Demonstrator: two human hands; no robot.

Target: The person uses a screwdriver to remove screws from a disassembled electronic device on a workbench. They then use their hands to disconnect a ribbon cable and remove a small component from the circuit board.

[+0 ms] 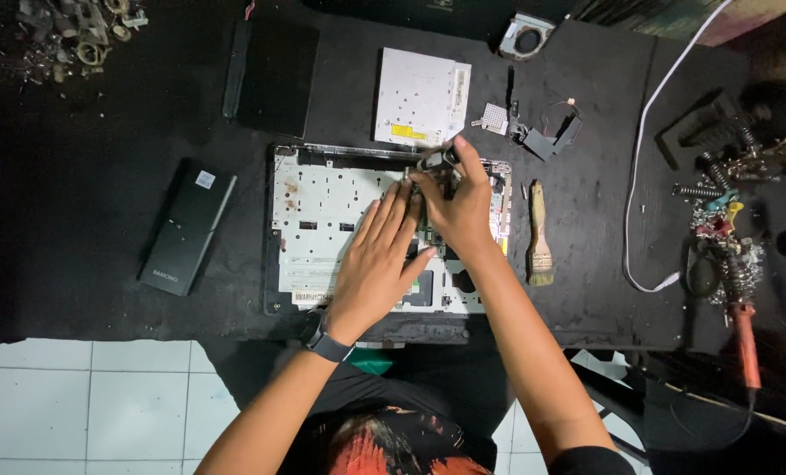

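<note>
Head view: my left hand (pixel 377 264) lies flat, fingers spread, on the opened laptop chassis (pixel 323 220) at the desk's (pixel 103 220) middle, near its front edge. My right hand (pixel 459 207) pinches a small dark component (pixel 437 160) at the chassis's rear edge. Judgement: keep the left palm bracing the chassis and lift the part straight, without twisting. The chassis's long axis runs left-right, along the desk's front edge. A brush (pixel 539 237) lies just right.

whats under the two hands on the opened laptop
The opened laptop shows its pale metal frame; the left hand and right hand cover the part beneath the fingers.
</note>
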